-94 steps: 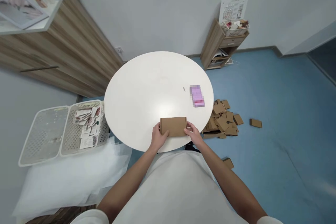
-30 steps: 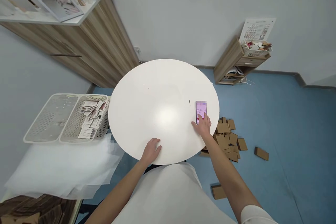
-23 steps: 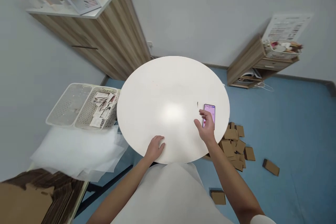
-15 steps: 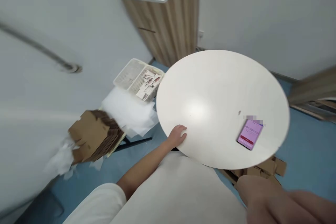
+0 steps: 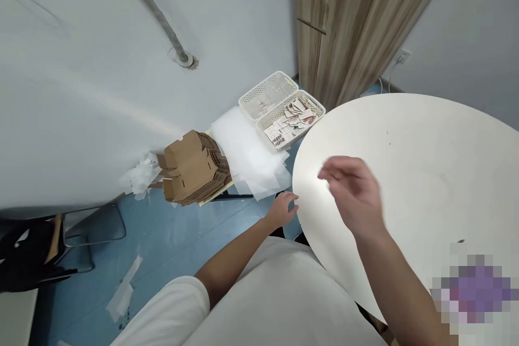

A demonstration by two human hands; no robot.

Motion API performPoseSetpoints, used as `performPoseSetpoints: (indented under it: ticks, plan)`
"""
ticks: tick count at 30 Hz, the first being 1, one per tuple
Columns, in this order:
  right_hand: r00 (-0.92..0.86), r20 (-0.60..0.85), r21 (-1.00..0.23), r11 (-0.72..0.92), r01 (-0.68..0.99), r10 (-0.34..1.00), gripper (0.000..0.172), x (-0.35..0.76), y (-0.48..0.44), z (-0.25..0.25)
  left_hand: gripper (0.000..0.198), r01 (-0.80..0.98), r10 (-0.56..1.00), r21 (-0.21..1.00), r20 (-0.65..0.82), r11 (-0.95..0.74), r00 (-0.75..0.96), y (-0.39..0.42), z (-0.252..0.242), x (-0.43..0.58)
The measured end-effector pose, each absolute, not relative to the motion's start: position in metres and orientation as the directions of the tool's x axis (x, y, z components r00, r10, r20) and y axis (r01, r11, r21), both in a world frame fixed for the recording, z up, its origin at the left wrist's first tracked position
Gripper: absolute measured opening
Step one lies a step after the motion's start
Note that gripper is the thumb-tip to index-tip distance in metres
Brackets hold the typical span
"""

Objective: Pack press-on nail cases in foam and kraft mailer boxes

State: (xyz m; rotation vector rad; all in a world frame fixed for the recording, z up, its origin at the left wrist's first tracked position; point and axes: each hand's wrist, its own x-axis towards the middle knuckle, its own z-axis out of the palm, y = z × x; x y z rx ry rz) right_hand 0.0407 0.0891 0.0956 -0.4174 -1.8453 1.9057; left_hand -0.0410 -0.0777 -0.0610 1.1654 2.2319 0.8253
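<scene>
My left hand (image 5: 283, 210) is at the near left edge of the round white table (image 5: 421, 162), with its fingers loosely spread and nothing in them. Above the left part of the tabletop hovers my right hand (image 5: 357, 194). Its fingers and thumb curve towards each other, a gap shows between them, and I see nothing held. A phone (image 5: 478, 292), blurred out by large pixels, lies on the table at the lower right. Nearest to my left hand, beyond the table edge, are white foam-like sheets (image 5: 245, 151).
To the left stand flat brown cardboard boxes (image 5: 190, 167) in a stack. Behind the sheets is a white two-part basket (image 5: 267, 92) with small printed cards (image 5: 294, 119). A wood-grain cabinet (image 5: 348, 27) stands at the back. A black chair (image 5: 40, 248) and paper scraps (image 5: 121, 294) are at the left.
The view has swung left, so the table and phone now appear further right. My right hand has risen from the lower right to above the table. My left hand has moved off the tabletop to its edge.
</scene>
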Motion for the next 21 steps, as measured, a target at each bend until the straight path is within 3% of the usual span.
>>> performPoseSetpoints:
  ticks: [4, 9, 18, 21]
  plan:
    - [-0.859, -0.065, -0.979, 0.136, 0.155, 0.507, 0.028, -0.035, 0.093, 0.048, 0.027, 0.516, 0.803, 0.706, -0.125, 0.485, -0.583, -0.078, -0.057, -0.102]
    - [-0.844, -0.235, -0.815, 0.376, 0.441, 0.481, 0.032, -0.097, 0.099, -0.01, 0.029, 0.503, 0.769, 0.681, -0.141, 0.533, -0.624, -0.072, -0.053, -0.187]
    - [-0.801, -0.379, -0.486, 0.637, 0.599, 0.464, 0.036, -0.177, 0.103, -0.049, 0.035, 0.643, 0.871, 0.612, -0.174, 0.46, -0.459, -0.021, -0.051, -0.291]
    - [-0.794, -0.43, -0.404, 0.694, 0.596, 0.43, 0.039, -0.197, 0.106, -0.058, 0.036, 0.696, 0.89, 0.555, -0.261, 0.456, -0.375, 0.003, -0.057, -0.313]
